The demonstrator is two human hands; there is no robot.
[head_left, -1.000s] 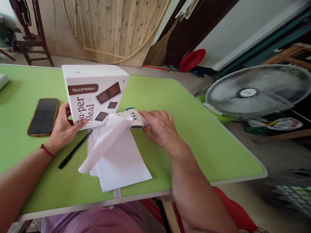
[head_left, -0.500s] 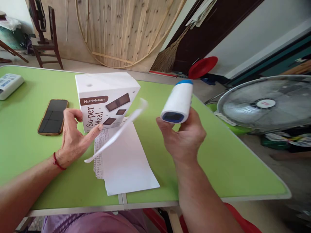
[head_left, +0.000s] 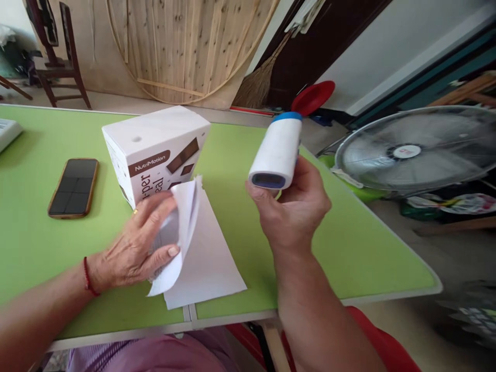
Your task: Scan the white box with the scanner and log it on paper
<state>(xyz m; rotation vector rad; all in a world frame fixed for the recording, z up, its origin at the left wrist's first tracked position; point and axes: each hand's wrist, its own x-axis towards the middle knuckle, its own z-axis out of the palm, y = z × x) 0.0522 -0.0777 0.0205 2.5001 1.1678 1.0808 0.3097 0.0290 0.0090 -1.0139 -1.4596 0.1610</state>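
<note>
My right hand (head_left: 296, 212) is wrapped around a white handheld device (head_left: 276, 150) with a blue cap and a dark window at its near end, held above the table. My left hand (head_left: 134, 245) is on a lifted, curled sheet of paper (head_left: 188, 219), thumb on its near side and fingers by its upper edge. Beneath it more white paper (head_left: 211, 268) lies flat on the table. A white NutriMotion box (head_left: 155, 132) stands upright just behind the left hand, its lower front covered by the hand and the sheet.
The green table (head_left: 240, 222) carries a phone (head_left: 73, 187) left of the box and part of a white device (head_left: 8, 133) at the left edge. A large fan (head_left: 405, 151) stands beyond the right edge. A chair (head_left: 62, 77), a broom (head_left: 258, 80) and a red basin (head_left: 313, 97) are behind.
My left hand has moved from the box's side onto the raised sheet, which now curls by its fingers. The right hand keeps hold of the white device. The view has shifted slightly.
</note>
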